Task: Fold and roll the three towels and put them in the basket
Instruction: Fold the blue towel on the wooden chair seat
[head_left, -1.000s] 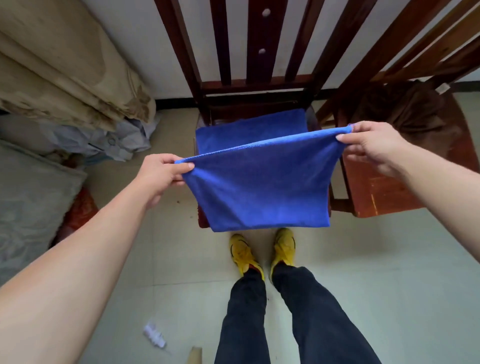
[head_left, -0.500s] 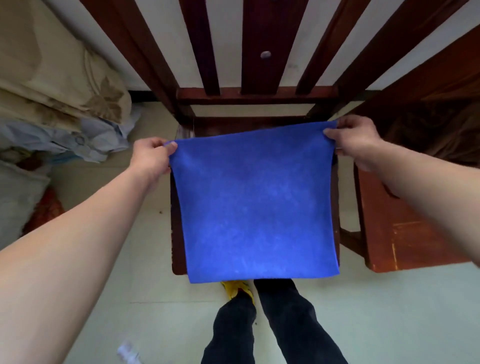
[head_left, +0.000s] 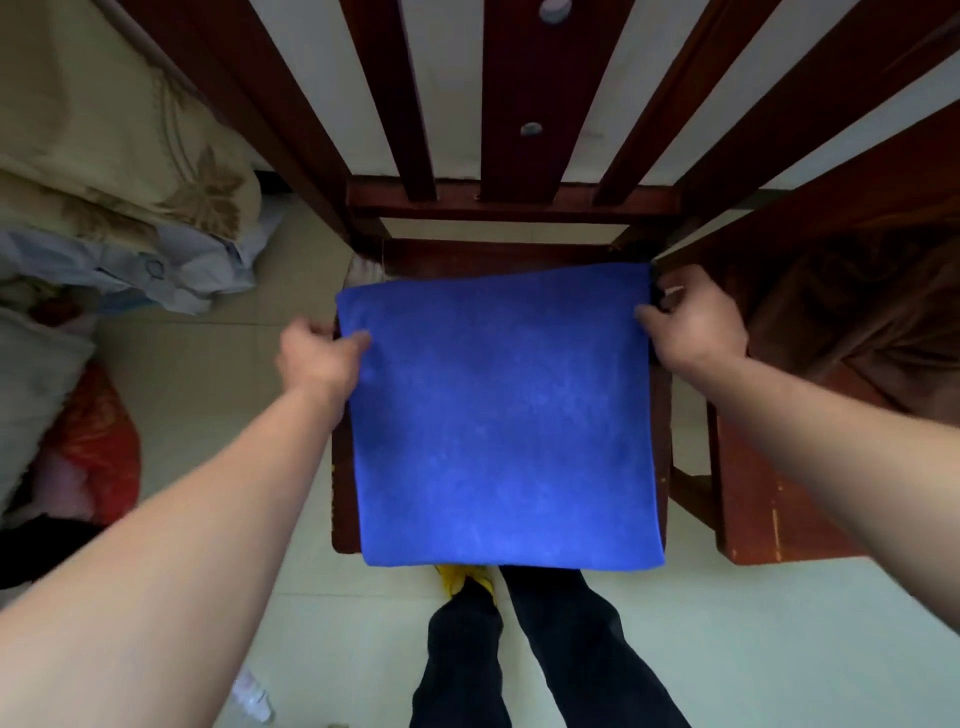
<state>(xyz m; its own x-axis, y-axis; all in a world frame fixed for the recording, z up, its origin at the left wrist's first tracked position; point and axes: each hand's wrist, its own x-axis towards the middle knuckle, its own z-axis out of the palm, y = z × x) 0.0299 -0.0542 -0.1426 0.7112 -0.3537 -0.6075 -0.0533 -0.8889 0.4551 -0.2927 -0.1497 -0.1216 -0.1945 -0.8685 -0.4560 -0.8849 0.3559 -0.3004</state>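
Blue towel (head_left: 501, 415) spread flat on wooden chair seat (head_left: 340, 519), giving firm surface for folding. Left hand (head_left: 317, 356) and right hand (head_left: 693, 325) pinch far corners closed, keeping cloth taut. Basket not visible.

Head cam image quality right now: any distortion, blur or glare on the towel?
Head view: strong wide-angle distortion, the chair slats fan outward and the forearms balloon at the edges; blue towel evenly lit, no glare, weave soft; left hand and right hand slightly blurred.
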